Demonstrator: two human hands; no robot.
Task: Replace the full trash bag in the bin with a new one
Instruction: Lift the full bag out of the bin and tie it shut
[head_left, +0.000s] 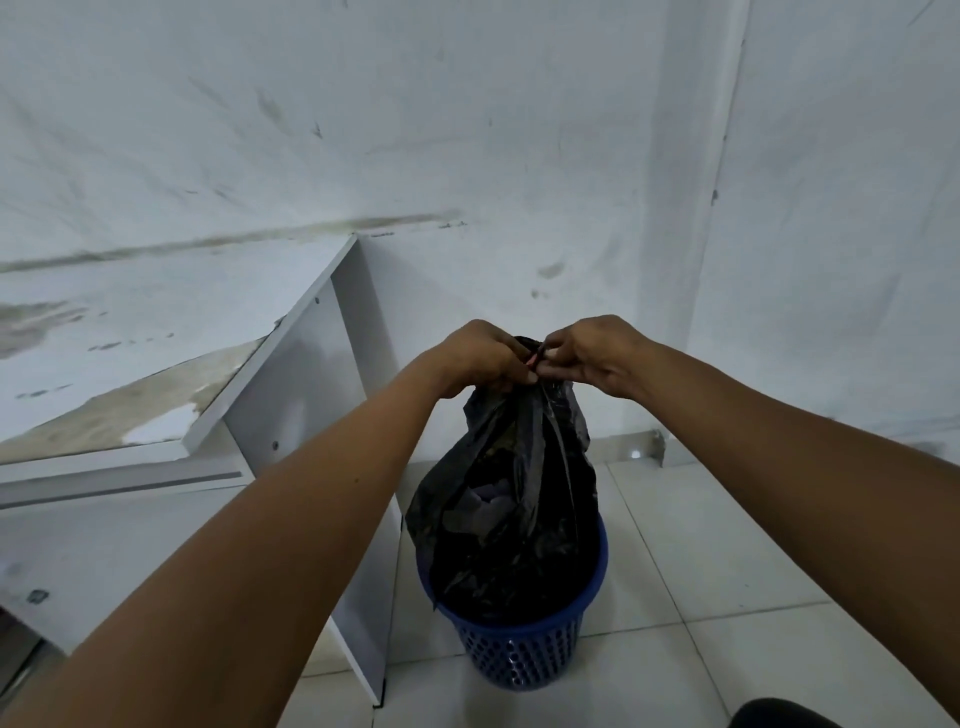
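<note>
Black trash bag (511, 499) was seated in blue perforated bin (519, 642) on tiled floor (727, 561), its neck gathered above rim. Neck was pinched by left hand (480, 358) and right hand (592, 356), fingers curled together. White counter (291, 374) was seen just left of bin.

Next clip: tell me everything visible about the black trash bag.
The black trash bag is thin, crinkled, slightly glossy plastic. Its lower part sits inside the blue perforated bin, while the upper part is drawn up into a gathered neck above the rim. The left hand and right hand both grip that neck at the top, fingers curled together around it. Lumpy contents bulge inside but cannot be identified. A knot cannot be made out.
</note>
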